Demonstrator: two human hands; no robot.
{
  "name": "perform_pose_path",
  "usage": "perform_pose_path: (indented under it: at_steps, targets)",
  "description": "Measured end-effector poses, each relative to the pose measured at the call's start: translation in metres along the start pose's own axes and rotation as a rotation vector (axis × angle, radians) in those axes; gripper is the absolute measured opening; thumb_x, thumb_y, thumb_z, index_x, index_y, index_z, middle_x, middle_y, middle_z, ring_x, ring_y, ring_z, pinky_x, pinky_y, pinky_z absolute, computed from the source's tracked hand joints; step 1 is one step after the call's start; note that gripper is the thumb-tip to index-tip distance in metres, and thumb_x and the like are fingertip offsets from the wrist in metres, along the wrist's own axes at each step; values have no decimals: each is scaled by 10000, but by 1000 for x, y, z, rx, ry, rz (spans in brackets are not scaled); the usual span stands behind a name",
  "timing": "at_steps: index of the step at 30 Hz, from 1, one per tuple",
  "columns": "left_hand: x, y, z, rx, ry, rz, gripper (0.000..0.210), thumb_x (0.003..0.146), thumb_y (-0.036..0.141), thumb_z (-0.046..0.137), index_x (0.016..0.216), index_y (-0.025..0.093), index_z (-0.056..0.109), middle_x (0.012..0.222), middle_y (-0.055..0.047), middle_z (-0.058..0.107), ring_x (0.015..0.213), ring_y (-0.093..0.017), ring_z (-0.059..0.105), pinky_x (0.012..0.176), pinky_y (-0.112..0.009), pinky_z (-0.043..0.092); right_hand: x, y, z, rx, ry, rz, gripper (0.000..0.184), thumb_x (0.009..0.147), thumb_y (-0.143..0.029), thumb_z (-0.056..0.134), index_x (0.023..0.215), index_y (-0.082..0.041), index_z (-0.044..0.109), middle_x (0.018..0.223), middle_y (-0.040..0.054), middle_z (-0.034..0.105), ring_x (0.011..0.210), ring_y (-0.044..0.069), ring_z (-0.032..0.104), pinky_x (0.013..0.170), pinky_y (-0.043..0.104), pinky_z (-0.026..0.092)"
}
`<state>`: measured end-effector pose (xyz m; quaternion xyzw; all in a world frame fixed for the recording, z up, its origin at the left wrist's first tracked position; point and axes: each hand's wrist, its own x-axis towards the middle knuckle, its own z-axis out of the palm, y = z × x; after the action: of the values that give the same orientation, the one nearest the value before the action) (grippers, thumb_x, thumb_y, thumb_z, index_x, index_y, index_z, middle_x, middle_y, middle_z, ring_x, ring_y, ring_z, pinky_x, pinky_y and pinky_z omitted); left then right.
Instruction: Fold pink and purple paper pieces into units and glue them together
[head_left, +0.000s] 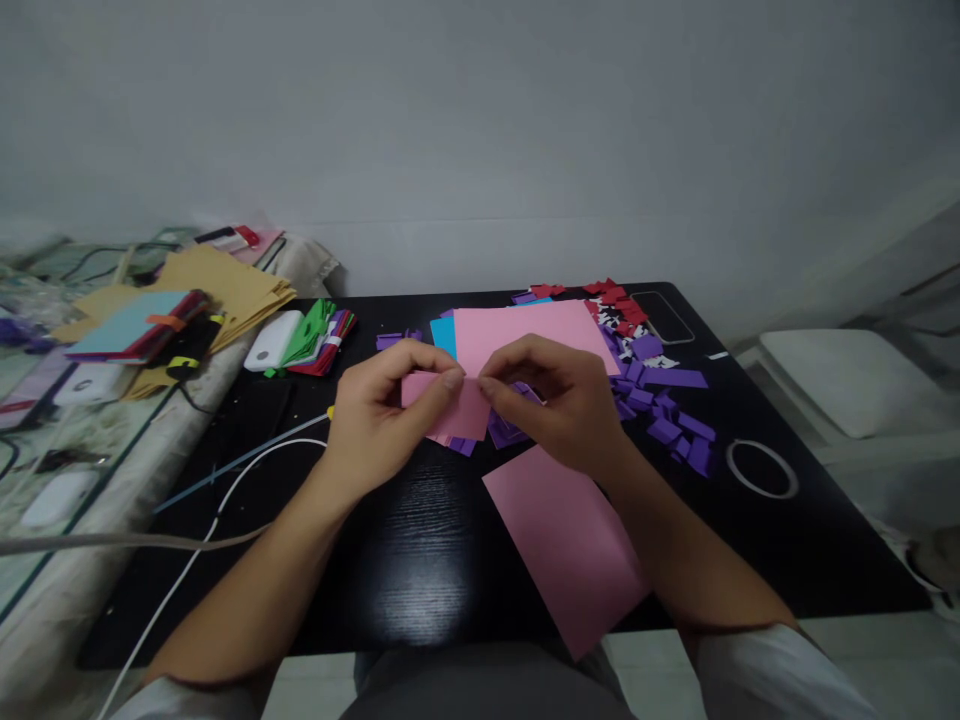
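Note:
Between my two hands, above the black table, is a small piece of pink paper (471, 408). My left hand (390, 405) pinches it with thumb and forefinger near its upper edge. Close beside, my right hand (551, 400) pinches the same piece at its upper right. A larger pink sheet (566, 545) lies under my right forearm, at the table's front edge. Behind my hands another pink sheet (536, 335) rests over a blue sheet (444, 335). Purple paper pieces (463, 446) show just below the held piece, partly covered.
Purple paper pieces (679, 425) are scattered right of my hands, with red scraps (615, 300) behind. A roll of tape (762, 470) lies at the right. Bundled green strips (309, 335), a white device (274, 342) and a white cable (225, 497) are on the left.

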<state>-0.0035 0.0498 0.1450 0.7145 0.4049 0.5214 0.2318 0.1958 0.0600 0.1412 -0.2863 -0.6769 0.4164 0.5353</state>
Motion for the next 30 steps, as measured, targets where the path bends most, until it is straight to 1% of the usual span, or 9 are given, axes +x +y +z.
perform_pose_path:
  at_steps: [5, 10, 12, 16, 22, 24, 26, 28, 30]
  targets:
    - [-2, -1, 5, -7, -38, 22, 34, 937, 221, 727, 917, 205, 749, 831, -9, 756, 729, -135, 667, 671, -259, 521, -2, 2, 2, -15, -18, 4, 53, 886, -179, 774, 876, -204, 728, 824, -9, 744, 764, 132, 703, 752, 272, 607]
    - [2, -2, -7, 5, -149, 16, 46, 947, 217, 716, 908, 208, 739, 810, -19, 734, 724, -149, 668, 673, -282, 517, 1, 0, -7, -68, -6, -12, 58, 884, -163, 767, 862, -207, 736, 807, -13, 735, 737, 123, 677, 721, 261, 588]
    - [4, -3, -12, 5, -160, 13, 40, 950, 227, 725, 915, 215, 738, 802, -16, 722, 717, -149, 659, 678, -289, 515, 3, -2, -12, -87, 8, -33, 62, 883, -161, 769, 855, -209, 742, 802, -15, 738, 738, 124, 681, 724, 259, 590]
    - [5, -4, -18, 9, -119, 13, 34, 950, 232, 742, 916, 224, 741, 818, -6, 708, 736, -137, 647, 690, -282, 505, 5, -2, -17, -86, 50, -45, 71, 864, -151, 782, 839, -210, 749, 792, -19, 739, 733, 121, 686, 718, 251, 590]
    - [4, -4, -20, 10, -108, -5, 23, 949, 235, 749, 927, 229, 745, 820, 2, 706, 731, -128, 640, 687, -277, 502, 4, -1, -17, -98, 47, -43, 68, 868, -155, 786, 854, -216, 758, 803, -20, 747, 737, 118, 690, 718, 248, 591]
    - [5, -5, -21, 8, -82, -10, 27, 946, 228, 750, 920, 227, 742, 814, 6, 708, 730, -127, 645, 692, -276, 509, 4, -1, -18, -109, 59, -46, 65, 864, -162, 786, 850, -219, 758, 802, -17, 746, 728, 122, 685, 700, 254, 589]
    - [7, -7, -23, 18, -22, -12, 36, 943, 217, 748, 908, 222, 743, 808, 9, 714, 731, -127, 654, 696, -272, 516, 6, -2, -20, -125, 120, -50, 67, 854, -164, 782, 828, -221, 756, 778, -17, 735, 690, 124, 667, 658, 260, 580]
    - [9, -9, -24, 31, 49, -13, 42, 944, 213, 743, 904, 218, 752, 805, 10, 721, 729, -127, 659, 692, -266, 522, 8, -2, -21, -128, 227, -40, 69, 841, -172, 781, 806, -224, 753, 748, -18, 719, 647, 122, 643, 617, 263, 567]
    - [9, -11, -24, 31, 97, 5, 20, 938, 210, 750, 930, 219, 766, 830, 7, 736, 747, -132, 673, 712, -268, 545, 10, -2, -21, -89, 306, -3, 62, 826, -187, 794, 800, -226, 754, 749, -14, 721, 649, 126, 650, 617, 268, 573]
